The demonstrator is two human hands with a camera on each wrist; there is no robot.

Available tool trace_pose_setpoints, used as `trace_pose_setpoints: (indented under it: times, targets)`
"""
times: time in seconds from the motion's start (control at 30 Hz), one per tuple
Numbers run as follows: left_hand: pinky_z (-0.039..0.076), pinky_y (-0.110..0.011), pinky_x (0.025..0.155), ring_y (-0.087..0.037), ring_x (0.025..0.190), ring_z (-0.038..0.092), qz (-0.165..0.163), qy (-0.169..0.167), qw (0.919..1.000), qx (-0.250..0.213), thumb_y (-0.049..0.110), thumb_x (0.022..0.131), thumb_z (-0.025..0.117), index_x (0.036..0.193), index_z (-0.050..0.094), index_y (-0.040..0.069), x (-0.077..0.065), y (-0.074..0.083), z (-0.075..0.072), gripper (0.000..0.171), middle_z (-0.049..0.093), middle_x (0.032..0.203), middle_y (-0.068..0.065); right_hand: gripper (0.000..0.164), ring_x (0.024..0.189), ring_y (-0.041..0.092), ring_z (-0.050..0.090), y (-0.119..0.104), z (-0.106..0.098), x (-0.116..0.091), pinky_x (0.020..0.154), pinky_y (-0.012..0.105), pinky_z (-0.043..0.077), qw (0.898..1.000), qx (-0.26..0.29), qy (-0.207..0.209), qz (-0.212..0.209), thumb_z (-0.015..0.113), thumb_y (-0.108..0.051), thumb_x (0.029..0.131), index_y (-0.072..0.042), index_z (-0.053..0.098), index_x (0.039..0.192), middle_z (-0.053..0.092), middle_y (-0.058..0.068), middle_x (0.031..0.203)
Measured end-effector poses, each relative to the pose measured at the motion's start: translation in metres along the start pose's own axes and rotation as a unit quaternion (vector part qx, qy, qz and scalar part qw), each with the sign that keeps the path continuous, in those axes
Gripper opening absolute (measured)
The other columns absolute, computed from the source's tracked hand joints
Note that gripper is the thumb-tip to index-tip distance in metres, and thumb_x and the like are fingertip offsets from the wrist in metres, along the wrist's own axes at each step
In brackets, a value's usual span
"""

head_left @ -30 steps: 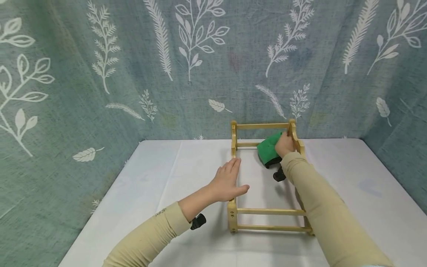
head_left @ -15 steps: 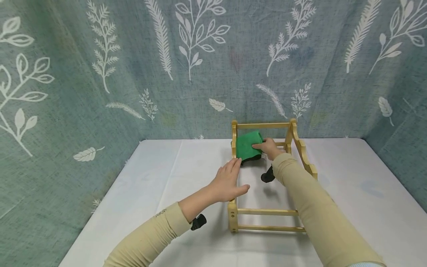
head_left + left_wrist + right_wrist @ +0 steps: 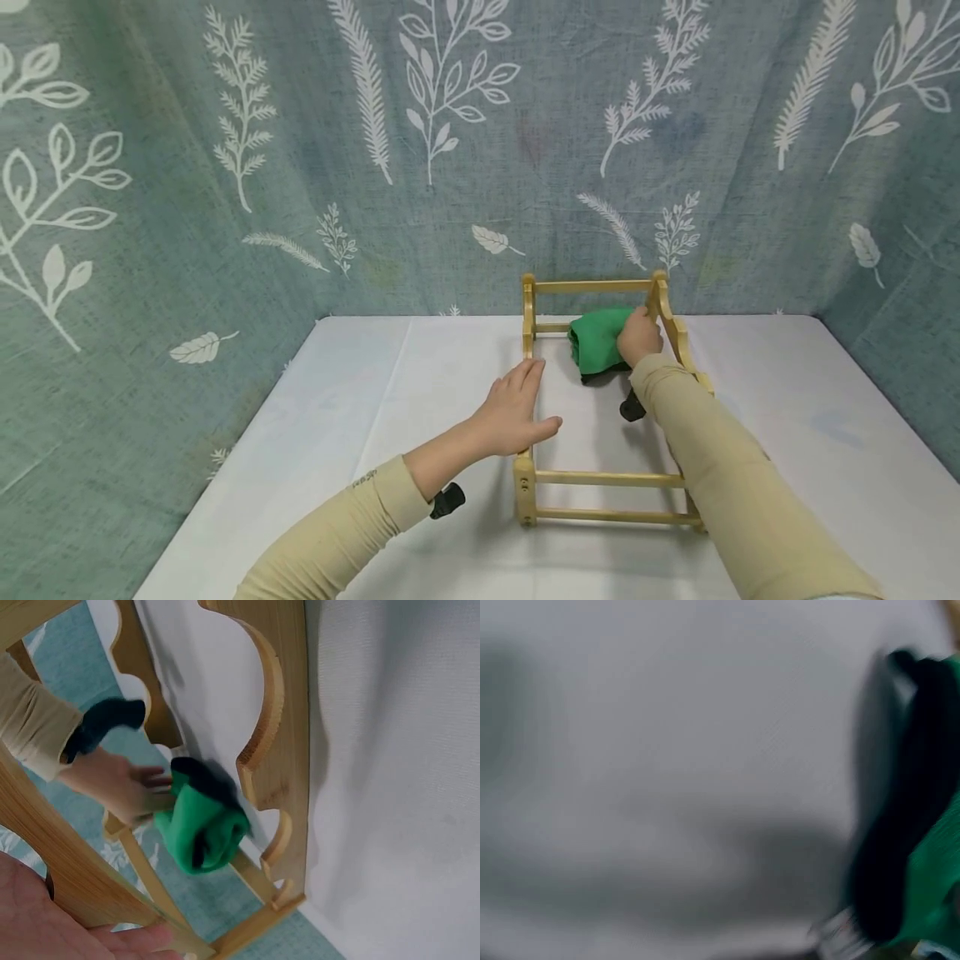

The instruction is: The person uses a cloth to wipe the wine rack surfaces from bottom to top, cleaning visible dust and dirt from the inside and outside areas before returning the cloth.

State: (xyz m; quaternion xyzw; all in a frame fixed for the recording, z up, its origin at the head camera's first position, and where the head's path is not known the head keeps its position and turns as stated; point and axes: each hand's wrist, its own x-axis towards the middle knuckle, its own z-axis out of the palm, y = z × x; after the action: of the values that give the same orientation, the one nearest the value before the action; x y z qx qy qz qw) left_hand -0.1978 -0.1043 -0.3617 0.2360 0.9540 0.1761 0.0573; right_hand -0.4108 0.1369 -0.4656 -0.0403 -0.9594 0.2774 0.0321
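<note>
A wooden rack [image 3: 609, 480] with scalloped side panels and round crossbars lies on the white table. Its left side has my left hand [image 3: 512, 414] resting on it, fingers straight and thumb out over the inside. Near the far end, inside the frame, my right hand [image 3: 641, 337] grips a folded green cloth [image 3: 598, 340] with a black edge, close to the right side panel. The left wrist view shows the bunched cloth [image 3: 201, 834] between both panels, with the right-hand fingers on it. In the right wrist view only the cloth's black edge [image 3: 900, 817] and some green appear, blurred.
A white cloth covers the table [image 3: 420, 367]. Behind and at both sides hangs a grey-green curtain [image 3: 465, 167] with white leaf patterns. A black wrist camera [image 3: 448, 500] sticks out under the left wrist, another [image 3: 632, 407] under the right.
The green cloth goes in the right hand from the right panel across to the left panel, then back to the right. My left hand stays in place on the rack.
</note>
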Motion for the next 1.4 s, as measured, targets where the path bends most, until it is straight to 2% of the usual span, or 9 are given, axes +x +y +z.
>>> trace_pose_setpoints:
  times: [0.07, 0.13, 0.23, 0.37, 0.57, 0.87, 1.03, 1.23, 1.4]
  targets:
    - [0.022, -0.052, 0.106, -0.031, 0.137, 0.018, -0.002, 0.0, 1.0, -0.001, 0.042, 0.088, 0.05, 0.146, 0.012, 0.001, 0.0, -0.001, 0.0, 0.081, 0.016, 0.15, -0.017, 0.034, 0.092, 0.048, 0.05, -0.022, -0.02, -0.031, 0.073, 0.051, 0.045, 0.993, -0.089, 0.025, -0.078, 0.044, -0.002, 0.092, 0.013, 0.035, 0.121, 0.046, 0.036, 0.107]
    - [0.022, -0.051, 0.107, -0.03, 0.137, 0.018, -0.003, -0.002, 1.0, -0.003, 0.042, 0.088, 0.05, 0.146, 0.012, 0.001, 0.0, -0.001, 0.0, 0.081, 0.016, 0.15, -0.017, 0.027, 0.095, 0.047, 0.05, -0.034, -0.03, -0.051, 0.074, 0.05, 0.046, 0.969, -0.176, 0.061, -0.165, 0.045, 0.0, 0.093, 0.012, 0.041, 0.117, 0.045, 0.035, 0.109]
    - [0.022, -0.051, 0.107, -0.03, 0.138, 0.016, 0.0, -0.006, 1.0, -0.002, 0.044, 0.088, 0.048, 0.146, 0.011, 0.002, 0.0, -0.001, 0.001, 0.081, 0.015, 0.15, -0.016, 0.027, 0.105, 0.046, 0.047, -0.04, -0.034, -0.062, 0.083, 0.05, 0.044, 0.944, -0.225, 0.073, -0.231, 0.047, -0.002, 0.094, 0.005, 0.048, 0.12, 0.044, 0.032, 0.118]
    - [0.022, -0.051, 0.107, -0.029, 0.138, 0.015, 0.003, -0.008, 1.0, 0.0, 0.045, 0.089, 0.047, 0.147, 0.01, 0.002, 0.001, -0.001, 0.0, 0.081, 0.013, 0.151, -0.016, 0.046, 0.125, 0.046, 0.032, -0.039, -0.035, -0.06, 0.101, 0.055, 0.03, 0.944, -0.21, -0.014, -0.253, 0.055, -0.013, 0.092, -0.006, 0.043, 0.135, 0.035, 0.027, 0.136]
    - [0.022, -0.05, 0.107, -0.029, 0.138, 0.015, 0.003, -0.011, 0.9999, -0.001, 0.044, 0.089, 0.047, 0.146, 0.011, 0.002, 0.0, -0.001, -0.001, 0.08, 0.013, 0.15, -0.016, 0.081, 0.129, 0.049, 0.021, -0.038, -0.035, -0.057, 0.103, 0.06, 0.02, 0.921, -0.236, -0.125, -0.284, 0.07, -0.037, 0.079, -0.01, 0.03, 0.144, 0.025, 0.027, 0.143]
    - [0.022, -0.05, 0.107, -0.029, 0.138, 0.016, 0.003, -0.006, 0.9999, -0.009, 0.043, 0.088, 0.048, 0.146, 0.012, 0.002, 0.0, 0.0, -0.001, 0.079, 0.014, 0.15, -0.016, 0.076, 0.121, 0.047, 0.037, -0.043, -0.033, -0.051, 0.09, 0.054, 0.04, 0.941, -0.18, -0.202, -0.204, 0.065, -0.02, 0.084, -0.01, 0.023, 0.146, 0.033, 0.031, 0.137]
    - [0.021, -0.051, 0.107, -0.03, 0.138, 0.014, -0.001, -0.013, 0.9999, -0.011, 0.043, 0.089, 0.048, 0.147, 0.01, 0.003, 0.0, -0.002, -0.001, 0.079, 0.012, 0.151, -0.016, 0.069, 0.105, 0.038, 0.053, -0.058, -0.028, -0.052, 0.08, 0.046, 0.045, 0.945, -0.125, -0.178, -0.244, 0.064, -0.011, 0.084, -0.012, 0.029, 0.144, 0.045, 0.029, 0.127]
    - [0.023, -0.051, 0.106, -0.029, 0.138, 0.016, -0.001, -0.008, 0.9999, -0.006, 0.044, 0.089, 0.047, 0.147, 0.011, 0.004, 0.001, -0.001, 0.0, 0.079, 0.014, 0.15, -0.016, 0.066, 0.103, 0.043, 0.052, -0.08, -0.014, -0.055, 0.077, 0.047, 0.048, 0.933, -0.126, -0.119, -0.314, 0.064, -0.012, 0.085, -0.02, 0.033, 0.143, 0.046, 0.03, 0.122]
    - [0.024, -0.051, 0.106, -0.031, 0.137, 0.018, -0.004, -0.008, 1.0, -0.001, 0.043, 0.089, 0.047, 0.147, 0.011, 0.003, 0.0, 0.0, 0.0, 0.08, 0.014, 0.15, -0.016, 0.063, 0.105, 0.045, 0.05, -0.076, -0.016, -0.054, 0.083, 0.052, 0.046, 0.942, -0.179, -0.073, -0.276, 0.066, -0.01, 0.084, -0.019, 0.04, 0.14, 0.051, 0.028, 0.119]
